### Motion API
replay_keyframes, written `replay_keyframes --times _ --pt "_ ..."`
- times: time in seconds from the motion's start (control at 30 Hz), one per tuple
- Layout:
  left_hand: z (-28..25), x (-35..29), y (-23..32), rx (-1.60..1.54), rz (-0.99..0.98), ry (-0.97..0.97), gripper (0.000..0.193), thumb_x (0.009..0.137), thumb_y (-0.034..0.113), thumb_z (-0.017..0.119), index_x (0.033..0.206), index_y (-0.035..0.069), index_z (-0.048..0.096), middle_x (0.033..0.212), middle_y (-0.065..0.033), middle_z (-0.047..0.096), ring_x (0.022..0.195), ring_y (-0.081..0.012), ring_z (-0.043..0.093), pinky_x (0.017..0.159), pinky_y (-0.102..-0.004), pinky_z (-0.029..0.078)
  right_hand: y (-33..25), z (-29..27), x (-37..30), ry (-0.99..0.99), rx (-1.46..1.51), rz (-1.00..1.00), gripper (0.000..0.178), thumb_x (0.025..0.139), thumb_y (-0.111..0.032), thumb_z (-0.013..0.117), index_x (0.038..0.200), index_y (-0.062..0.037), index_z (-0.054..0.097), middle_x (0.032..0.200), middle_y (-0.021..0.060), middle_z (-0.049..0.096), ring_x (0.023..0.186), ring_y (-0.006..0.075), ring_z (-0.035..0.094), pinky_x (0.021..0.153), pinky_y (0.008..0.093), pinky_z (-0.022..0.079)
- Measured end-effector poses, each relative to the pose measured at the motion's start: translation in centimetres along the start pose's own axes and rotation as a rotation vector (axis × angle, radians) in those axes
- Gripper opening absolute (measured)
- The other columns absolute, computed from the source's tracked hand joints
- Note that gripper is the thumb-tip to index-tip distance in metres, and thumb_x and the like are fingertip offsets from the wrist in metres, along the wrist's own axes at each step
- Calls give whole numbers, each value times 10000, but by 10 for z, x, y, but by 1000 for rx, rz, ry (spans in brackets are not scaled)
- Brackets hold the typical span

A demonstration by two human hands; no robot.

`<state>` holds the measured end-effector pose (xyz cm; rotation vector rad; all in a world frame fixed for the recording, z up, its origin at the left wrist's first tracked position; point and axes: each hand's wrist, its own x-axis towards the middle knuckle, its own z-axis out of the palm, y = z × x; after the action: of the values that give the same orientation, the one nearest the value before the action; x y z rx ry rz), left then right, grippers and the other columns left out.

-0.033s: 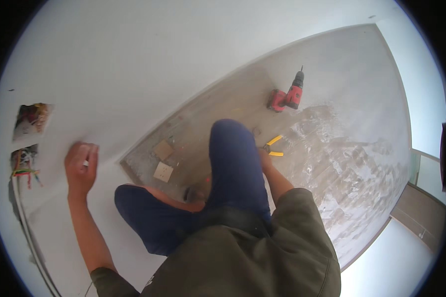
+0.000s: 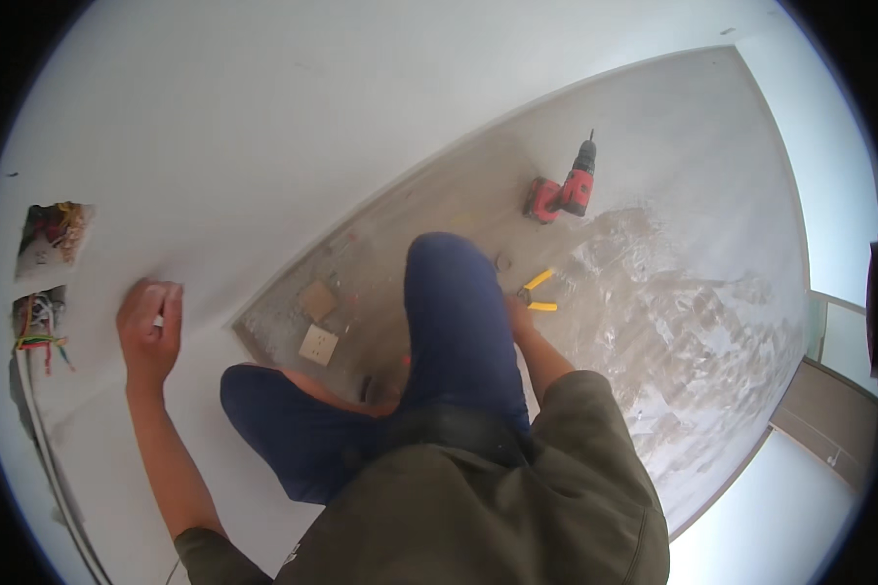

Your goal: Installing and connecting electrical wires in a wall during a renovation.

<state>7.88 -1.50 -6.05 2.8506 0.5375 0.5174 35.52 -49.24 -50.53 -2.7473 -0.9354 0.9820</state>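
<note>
My left hand (image 2: 153,317) is raised at the white wall, fingers curled and closed round a small white piece (image 2: 159,321) whose kind I cannot make out. Left of it, two wall boxes lie open: the upper box (image 2: 54,234) holds bundled wires, and from the lower box (image 2: 41,314) hang red, green and yellow wires (image 2: 49,341). My right hand (image 2: 521,317) is down by the floor beside my knee, which hides most of its fingers. Right at that hand are pliers with yellow handles (image 2: 541,291), handles spread; whether the hand grips them cannot be seen.
A red and black cordless drill (image 2: 568,190) stands on the dusty floor (image 2: 673,127). Near the wall's foot lie a square socket plate (image 2: 318,344) and a brown square piece (image 2: 319,300). White smears cover the floor at right. A cable (image 2: 54,458) runs down the left wall.
The view has shifted slightly, so the wall boxes and my left hand sit a little further left. Both hands keep their poses.
</note>
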Motion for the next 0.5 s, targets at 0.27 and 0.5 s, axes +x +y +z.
replay_keyframes --times 0.27,0.5 --pt "-1 0 -17 82 48 60 146 823 59 646 692 40 582 595 -112 508 518 -285 499 496 -384 384 -52 -7 6 81 53 -5 363 856 -185 634 1181 -70 520 1095 191 618 1046 380 604 879 483 492" --pt "-2 -19 -26 125 -52 72 243 804 149 659 603 87 537 552 -106 503 515 -308 519 481 -426 386 -68 -37 58 84 8 -20 342 862 -108 548 1201 -78 579 1010 184 668 958 368 647 824 466 522"
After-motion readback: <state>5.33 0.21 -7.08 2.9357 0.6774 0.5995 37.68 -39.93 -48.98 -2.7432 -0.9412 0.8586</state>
